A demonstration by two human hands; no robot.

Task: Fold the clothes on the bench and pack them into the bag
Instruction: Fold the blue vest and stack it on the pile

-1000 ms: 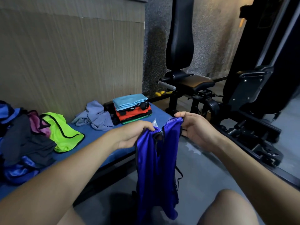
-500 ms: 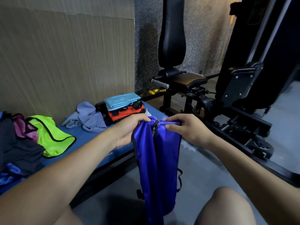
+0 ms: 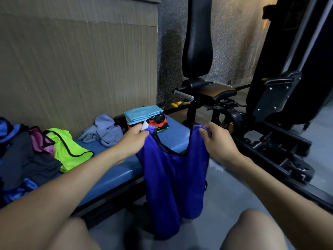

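A blue sleeveless vest with black trim hangs spread in front of the blue bench, its hem down between my knees. My left hand grips its left shoulder strap, where a white label shows. My right hand grips the right shoulder strap. On the bench's far end stands a stack of folded clothes, light blue on top, orange below. No bag can be made out.
Loose clothes lie on the bench: a grey-lilac garment, a neon green vest, and a dark pile with purple and blue pieces at the left. A black gym machine stands to the right on the grey floor.
My hands have moved apart, so the blue vest, bunched narrow before, now hangs spread flat by its two shoulder straps.
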